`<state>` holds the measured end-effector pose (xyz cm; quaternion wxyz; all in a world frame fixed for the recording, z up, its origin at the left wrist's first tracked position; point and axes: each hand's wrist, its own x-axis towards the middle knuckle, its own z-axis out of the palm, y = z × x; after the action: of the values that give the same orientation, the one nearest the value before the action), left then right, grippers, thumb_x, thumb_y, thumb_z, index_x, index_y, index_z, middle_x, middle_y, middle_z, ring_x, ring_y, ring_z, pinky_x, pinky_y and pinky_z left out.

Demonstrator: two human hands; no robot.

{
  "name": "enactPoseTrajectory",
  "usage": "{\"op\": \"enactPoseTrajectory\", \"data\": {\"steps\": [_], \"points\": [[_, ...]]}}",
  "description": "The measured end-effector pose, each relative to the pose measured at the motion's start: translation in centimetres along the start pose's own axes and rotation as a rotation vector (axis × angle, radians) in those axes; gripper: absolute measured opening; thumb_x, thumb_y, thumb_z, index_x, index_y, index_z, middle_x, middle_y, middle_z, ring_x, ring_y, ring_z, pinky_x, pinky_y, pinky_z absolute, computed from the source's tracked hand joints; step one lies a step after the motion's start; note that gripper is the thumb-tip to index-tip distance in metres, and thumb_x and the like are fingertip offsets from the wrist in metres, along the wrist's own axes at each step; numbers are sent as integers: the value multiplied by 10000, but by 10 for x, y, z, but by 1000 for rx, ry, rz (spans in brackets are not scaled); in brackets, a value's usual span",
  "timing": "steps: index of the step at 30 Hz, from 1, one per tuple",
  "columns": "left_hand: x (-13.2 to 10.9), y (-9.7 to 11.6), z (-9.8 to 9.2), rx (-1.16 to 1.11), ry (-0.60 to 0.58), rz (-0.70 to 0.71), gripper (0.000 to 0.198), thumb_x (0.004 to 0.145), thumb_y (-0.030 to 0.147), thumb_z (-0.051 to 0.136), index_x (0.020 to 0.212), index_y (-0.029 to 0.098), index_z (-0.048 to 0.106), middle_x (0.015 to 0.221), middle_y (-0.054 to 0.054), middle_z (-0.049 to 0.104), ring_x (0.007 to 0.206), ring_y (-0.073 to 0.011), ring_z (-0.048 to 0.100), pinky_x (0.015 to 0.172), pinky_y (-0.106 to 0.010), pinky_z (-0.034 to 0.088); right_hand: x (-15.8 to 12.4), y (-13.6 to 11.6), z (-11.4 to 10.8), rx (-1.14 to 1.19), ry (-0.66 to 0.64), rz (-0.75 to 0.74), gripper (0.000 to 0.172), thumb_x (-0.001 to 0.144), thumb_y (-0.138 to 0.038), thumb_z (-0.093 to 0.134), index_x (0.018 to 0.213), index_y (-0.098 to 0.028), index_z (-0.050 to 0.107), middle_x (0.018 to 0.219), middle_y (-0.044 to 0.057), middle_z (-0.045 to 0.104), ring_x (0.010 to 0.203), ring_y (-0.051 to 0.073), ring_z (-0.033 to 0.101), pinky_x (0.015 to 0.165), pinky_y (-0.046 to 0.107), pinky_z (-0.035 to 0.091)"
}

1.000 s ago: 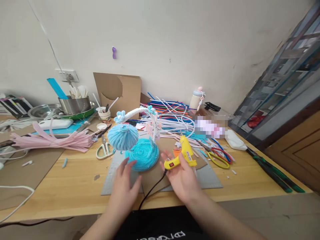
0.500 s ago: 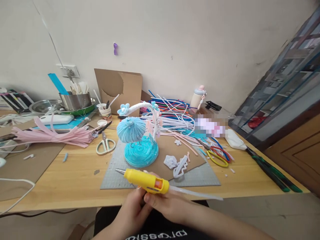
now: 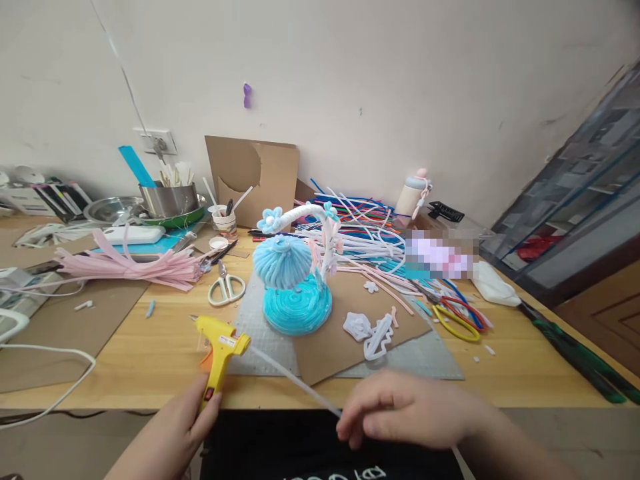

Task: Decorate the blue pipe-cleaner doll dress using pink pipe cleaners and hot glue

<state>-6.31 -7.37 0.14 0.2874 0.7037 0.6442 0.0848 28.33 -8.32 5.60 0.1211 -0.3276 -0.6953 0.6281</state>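
My left hand (image 3: 183, 427) grips the handle of a yellow glue gun (image 3: 220, 347), whose nozzle points left over the wooden table's (image 3: 150, 360) front edge. A clear glue stick (image 3: 290, 383) runs from the gun's back toward my right hand (image 3: 405, 413), which pinches its far end with curled fingers. Behind them a blue pipe-cleaner lamp (image 3: 295, 280) with a white curved arm stands on a grey cutting mat (image 3: 430, 360). Small white pipe-cleaner shapes (image 3: 370, 328) lie on brown cardboard (image 3: 345, 333) beside it.
White-handled scissors (image 3: 226, 288) lie left of the lamp, with a pink pipe-cleaner bundle (image 3: 130, 265) further left. A heap of coloured pipe cleaners (image 3: 365, 230), metal pans (image 3: 167, 200), a paper cup (image 3: 225, 221) and upright cardboard (image 3: 255, 177) fill the back. A white cable (image 3: 55, 393) loops at the front left.
The glue gun passed from my right hand to my left and moved to the left, over the table's front edge. My right hand now pinches the glue stick's end. The camera shifted left.
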Motion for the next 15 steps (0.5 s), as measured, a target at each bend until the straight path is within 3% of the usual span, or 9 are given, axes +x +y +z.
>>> {"op": "enactPoseTrajectory", "data": {"steps": [3, 6, 9, 12, 15], "points": [[8, 5, -6, 74, -30, -40, 349, 866, 435, 314, 924, 209, 573, 896, -94, 696, 845, -265, 645, 775, -352, 459, 15, 5, -17, 66, 362, 50, 242, 862, -325, 494, 885, -169, 677, 823, 58, 689, 762, 168, 638, 651, 272, 493], [11, 10, -8, 186, 13, -78, 377, 861, 430, 310, 957, 198, 592, 858, -106, 704, 804, -286, 662, 721, -360, 464, 36, 16, -39, -86, 670, 50, 164, 818, -309, 537, 795, -184, 641, 743, 27, 659, 690, 154, 603, 584, 251, 461], [14, 14, -10, 319, 54, -115, 396, 858, 438, 309, 984, 188, 589, 814, -125, 702, 762, -315, 669, 640, -368, 455, 52, 27, -63, -246, 775, 66, 167, 808, -321, 538, 805, -188, 639, 723, 22, 665, 654, 158, 596, 563, 259, 441], [16, 20, -14, 413, 23, -167, 419, 876, 457, 265, 1012, 198, 566, 822, -131, 701, 775, -343, 668, 631, -404, 445, 60, 33, -82, -400, 855, 86, 179, 808, -328, 537, 840, -197, 654, 750, 20, 675, 664, 166, 599, 587, 271, 432], [19, 29, -21, 481, 13, -226, 426, 869, 507, 262, 895, 213, 569, 857, -119, 684, 790, -352, 662, 646, -435, 446, 69, 35, -90, -458, 907, 89, 150, 795, -294, 551, 836, -195, 656, 798, 25, 677, 706, 169, 597, 621, 274, 419]]}}
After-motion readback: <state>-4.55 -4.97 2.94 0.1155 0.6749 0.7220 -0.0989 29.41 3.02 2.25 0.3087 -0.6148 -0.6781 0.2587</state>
